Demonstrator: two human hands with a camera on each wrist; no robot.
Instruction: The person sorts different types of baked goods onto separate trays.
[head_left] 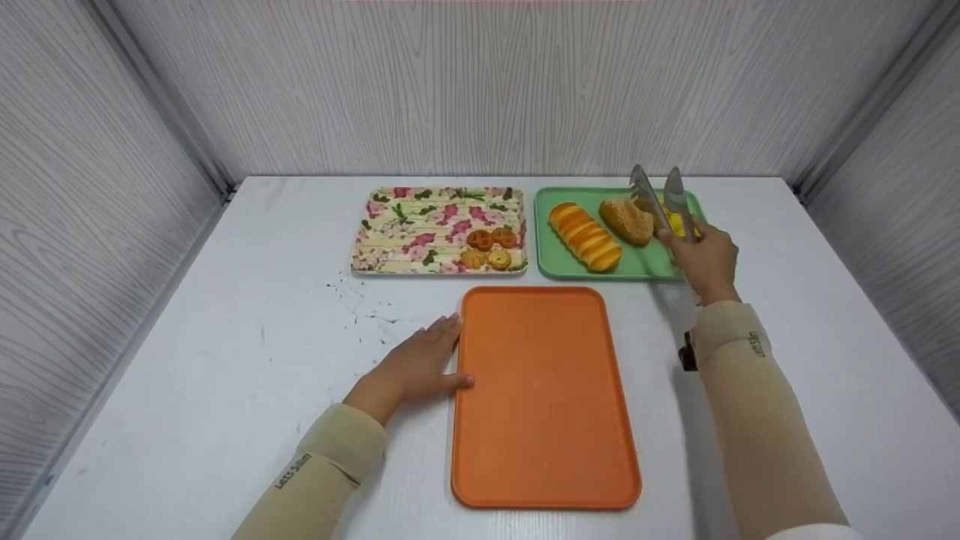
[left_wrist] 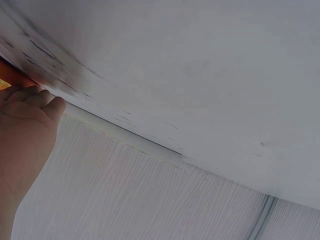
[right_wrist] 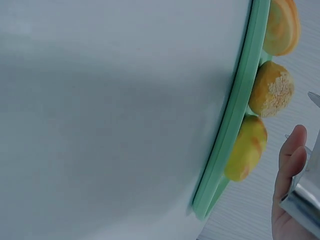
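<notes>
In the head view my right hand (head_left: 707,259) grips metal tongs (head_left: 676,206), their tips spread apart above the right part of a green tray (head_left: 555,259). That tray bears a ridged, striped bread loaf (head_left: 585,237), a seed-topped bun (head_left: 628,220) and a yellow bread (head_left: 675,222), partly hidden behind the tongs. The right wrist view also shows the yellow bread (right_wrist: 246,149) near the tray's edge, with nothing between the tong tips that I can make out. My left hand (head_left: 420,362) rests at the left edge of an orange tray (head_left: 544,397), thumb over its rim, fingers extended.
A flower-patterned tray (head_left: 405,232) stands at the back, left of the green one. Several small cookies (head_left: 491,249) lie in its front right corner. Dark scuff marks dot the white table (head_left: 247,337). Pale wood-grain panels (head_left: 465,90) enclose it at the back and sides.
</notes>
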